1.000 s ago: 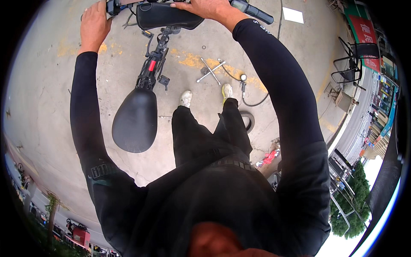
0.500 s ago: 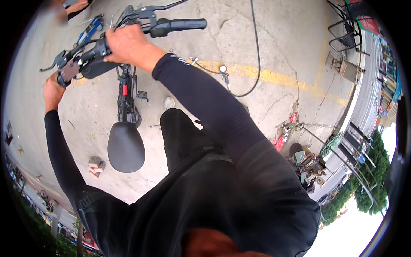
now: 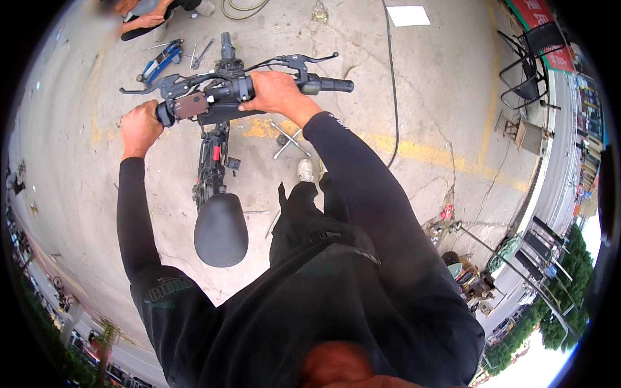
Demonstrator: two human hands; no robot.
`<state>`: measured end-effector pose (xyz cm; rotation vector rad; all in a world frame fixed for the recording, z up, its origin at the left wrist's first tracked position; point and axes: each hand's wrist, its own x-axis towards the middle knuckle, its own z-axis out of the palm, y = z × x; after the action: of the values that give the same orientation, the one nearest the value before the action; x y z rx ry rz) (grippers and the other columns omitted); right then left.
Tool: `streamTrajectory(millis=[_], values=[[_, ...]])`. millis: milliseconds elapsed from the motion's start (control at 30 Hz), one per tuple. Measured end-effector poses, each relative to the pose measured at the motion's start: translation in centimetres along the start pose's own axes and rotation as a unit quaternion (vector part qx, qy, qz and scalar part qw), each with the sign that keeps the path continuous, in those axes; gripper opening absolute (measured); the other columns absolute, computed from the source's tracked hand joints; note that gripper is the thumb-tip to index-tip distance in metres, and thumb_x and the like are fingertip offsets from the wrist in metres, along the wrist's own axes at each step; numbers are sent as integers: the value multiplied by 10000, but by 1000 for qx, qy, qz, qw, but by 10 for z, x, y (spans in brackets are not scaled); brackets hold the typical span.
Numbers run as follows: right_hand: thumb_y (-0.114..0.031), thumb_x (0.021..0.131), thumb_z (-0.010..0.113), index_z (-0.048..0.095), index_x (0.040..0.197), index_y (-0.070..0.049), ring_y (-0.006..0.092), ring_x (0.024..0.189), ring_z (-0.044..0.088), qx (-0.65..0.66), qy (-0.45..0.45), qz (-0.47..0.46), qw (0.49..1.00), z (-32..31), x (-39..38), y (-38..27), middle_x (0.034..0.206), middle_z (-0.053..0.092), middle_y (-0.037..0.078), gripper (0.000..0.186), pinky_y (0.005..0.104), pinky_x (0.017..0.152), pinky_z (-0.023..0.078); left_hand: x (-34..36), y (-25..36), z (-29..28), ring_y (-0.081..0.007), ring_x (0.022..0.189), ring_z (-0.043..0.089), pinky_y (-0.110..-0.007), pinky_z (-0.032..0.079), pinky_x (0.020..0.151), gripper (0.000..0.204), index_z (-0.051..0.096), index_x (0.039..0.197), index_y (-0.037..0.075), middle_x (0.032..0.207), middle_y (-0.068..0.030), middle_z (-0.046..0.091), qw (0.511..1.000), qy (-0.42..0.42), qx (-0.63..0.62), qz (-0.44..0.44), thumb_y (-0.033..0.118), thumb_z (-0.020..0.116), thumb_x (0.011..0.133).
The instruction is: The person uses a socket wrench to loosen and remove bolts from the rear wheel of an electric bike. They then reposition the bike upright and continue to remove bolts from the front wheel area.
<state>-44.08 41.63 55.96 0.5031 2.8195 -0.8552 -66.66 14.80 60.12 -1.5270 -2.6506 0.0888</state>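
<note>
My left hand (image 3: 139, 126) is closed round the left end of a black bike handlebar (image 3: 328, 85), beside a small brownish panel (image 3: 191, 105) and a brake lever. My right hand (image 3: 275, 90) grips the bar near its middle, inboard of the right grip and lever, with its thumb low on the bar. Under the bar runs the dark bike frame (image 3: 211, 161) with a red strip and a pedal, down to a rounded black saddle (image 3: 220, 229) beside my left leg. My feet (image 3: 306, 169) stand on concrete right of the bike.
A crouching co-worker (image 3: 145, 19) is at upper left near a blue jack (image 3: 162, 63) and wrenches (image 3: 202, 53). A cross wrench (image 3: 291, 139) lies ahead of my feet. A long hose (image 3: 392, 97) crosses the ground; a black chair (image 3: 527, 64), metal stand (image 3: 524, 136) and piled items (image 3: 472, 284) are rightward.
Since half a second ago the handlebar and both my hands appear shifted right, with the bar more level across the view. More of the co-worker and tools at upper left shows.
</note>
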Motion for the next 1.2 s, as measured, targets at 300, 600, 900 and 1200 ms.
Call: streamTrajectory(millis=[300, 600, 900, 1200], values=[[-409, 751, 871, 694, 1132, -96, 320, 1105, 696, -41, -137, 91, 986, -30, -28, 49, 1124, 749, 115, 524, 440, 914, 556, 6, 58, -11, -330, 771, 707, -453, 565, 671, 127, 609, 814, 95, 796, -108, 694, 999, 1, -13, 41, 176, 700, 777], [-384, 770, 853, 676, 1094, -80, 339, 1074, 689, -19, -136, 21, 990, -30, -26, 80, 1071, 745, 113, 478, 465, 875, 549, 21, 69, -16, -310, 774, 694, -435, 557, 661, 99, 608, 827, 95, 792, -93, 676, 999, 3, -21, 40, 127, 686, 774], [-457, 762, 824, 765, 1011, -104, 330, 987, 730, 8, -229, 67, 971, 2, -40, 154, 992, 767, 123, 437, 442, 847, 572, 25, 158, -23, -333, 702, 701, -452, 546, 614, 71, 602, 823, 105, 750, -100, 692, 983, -185, -11, -16, 117, 667, 798], [-225, 841, 723, 790, 1023, -111, 281, 1039, 723, -20, -246, 57, 967, 50, -70, 290, 1073, 768, 118, 225, 452, 899, 506, -5, 309, 48, -362, 637, 702, -476, 560, 589, 161, 647, 918, 97, 710, -148, 700, 962, -264, -44, -61, 130, 678, 763]])
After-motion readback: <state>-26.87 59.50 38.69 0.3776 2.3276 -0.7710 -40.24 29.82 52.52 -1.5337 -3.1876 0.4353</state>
